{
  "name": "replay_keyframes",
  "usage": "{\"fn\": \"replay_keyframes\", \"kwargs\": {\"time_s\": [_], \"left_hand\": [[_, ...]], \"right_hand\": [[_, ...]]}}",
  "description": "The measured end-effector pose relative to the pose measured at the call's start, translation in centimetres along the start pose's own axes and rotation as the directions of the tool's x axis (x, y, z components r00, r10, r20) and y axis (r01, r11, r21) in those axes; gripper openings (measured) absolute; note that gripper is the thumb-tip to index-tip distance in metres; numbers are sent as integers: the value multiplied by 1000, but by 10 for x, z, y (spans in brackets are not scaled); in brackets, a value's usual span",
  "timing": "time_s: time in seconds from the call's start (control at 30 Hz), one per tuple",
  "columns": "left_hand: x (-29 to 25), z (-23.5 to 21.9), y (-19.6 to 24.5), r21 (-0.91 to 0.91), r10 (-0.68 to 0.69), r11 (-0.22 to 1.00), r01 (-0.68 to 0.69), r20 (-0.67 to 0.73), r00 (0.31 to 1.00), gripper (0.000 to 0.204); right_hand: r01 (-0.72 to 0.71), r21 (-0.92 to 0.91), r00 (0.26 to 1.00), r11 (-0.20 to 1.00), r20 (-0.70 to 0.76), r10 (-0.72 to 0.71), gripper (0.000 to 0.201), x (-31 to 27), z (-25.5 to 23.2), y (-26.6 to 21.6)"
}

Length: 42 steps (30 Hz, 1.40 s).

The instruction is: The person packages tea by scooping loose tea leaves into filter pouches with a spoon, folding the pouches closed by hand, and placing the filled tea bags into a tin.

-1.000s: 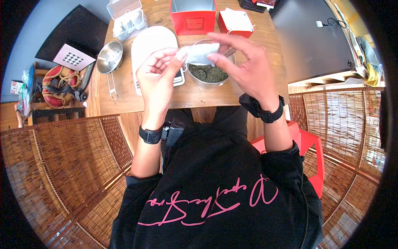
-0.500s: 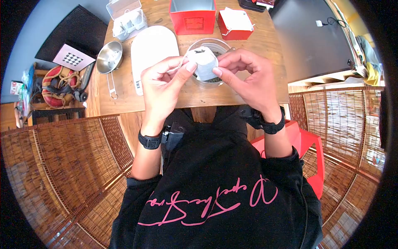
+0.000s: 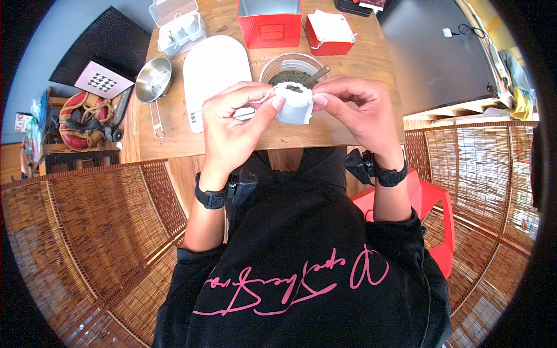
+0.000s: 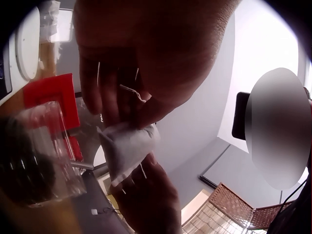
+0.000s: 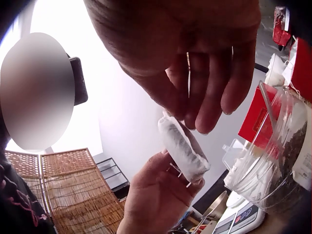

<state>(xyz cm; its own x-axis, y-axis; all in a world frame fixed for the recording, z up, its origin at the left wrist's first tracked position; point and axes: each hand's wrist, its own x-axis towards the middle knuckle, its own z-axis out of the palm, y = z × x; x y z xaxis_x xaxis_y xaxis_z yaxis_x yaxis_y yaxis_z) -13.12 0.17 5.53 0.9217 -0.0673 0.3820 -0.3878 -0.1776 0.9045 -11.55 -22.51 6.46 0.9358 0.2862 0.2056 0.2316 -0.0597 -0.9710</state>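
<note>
A small white pouch with dark leaves showing in its open mouth is held between both hands, near the front of a clear tub of dark leaves. The left hand pinches one side of the rim between thumb and fingers; the right hand pinches the opposite side. In the left wrist view the pouch hangs between the two hands, with a thin string by the left fingers. The right wrist view shows the pouch under the right fingertips. A spoon handle leans out of the tub.
A white scale lies left of the tub, partly behind the left hand. Further left are a metal strainer and a clear box of white pouches. Behind the tub stand a large red box and a smaller one holding white pouches.
The right hand has come in from over the tub and now pinches the pouch rim. The pouch has turned mouth-up and moved toward the body, leaving more of the tub in sight.
</note>
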Motion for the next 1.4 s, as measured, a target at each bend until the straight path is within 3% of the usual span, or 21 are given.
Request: {"fn": "replay_keyframes", "kwargs": {"time_s": [0.23,0.3,0.47,0.6,0.73,0.87,1.03,1.13,1.2,1.27,1.4], "left_hand": [[1,1,-2,36,51,998,-51,-9,999,13],[0,2,-2,73,85,994,-86,13,996,13],[-1,6,7,-76,-39,996,39,-1,999,14],[0,5,1,-65,-26,998,26,1,1000,14],[-3,4,-6,-63,-33,998,30,-47,998,14],[-5,7,-9,-153,-38,988,20,-121,992,14],[-6,6,-9,-150,-53,988,40,-83,995,13],[-5,5,-6,-94,-22,995,17,-55,998,12],[-4,6,-4,-60,-2,998,-1,-47,999,12],[-3,7,-2,41,40,998,-39,-17,999,12],[-3,9,-2,26,28,999,-27,-27,999,12]], "right_hand": [[-3,23,999,1000,-36,4,15,1,7,-4],[65,-108,997,992,-32,-69,15,1,5,0],[97,-173,993,980,-43,-106,14,1,5,-5],[166,-294,982,941,-33,-184,14,2,5,-7],[192,-300,976,935,-41,-213,13,1,7,-6],[122,-139,983,983,-122,-139,13,-2,12,2],[78,-72,990,994,-113,-85,15,-2,12,2],[160,-101,980,982,-100,-170,18,2,12,-9],[314,-261,947,913,10,-322,20,4,9,-11],[332,-278,942,901,46,-333,20,6,6,-10],[366,-336,929,868,78,-361,17,8,4,-4]]}}
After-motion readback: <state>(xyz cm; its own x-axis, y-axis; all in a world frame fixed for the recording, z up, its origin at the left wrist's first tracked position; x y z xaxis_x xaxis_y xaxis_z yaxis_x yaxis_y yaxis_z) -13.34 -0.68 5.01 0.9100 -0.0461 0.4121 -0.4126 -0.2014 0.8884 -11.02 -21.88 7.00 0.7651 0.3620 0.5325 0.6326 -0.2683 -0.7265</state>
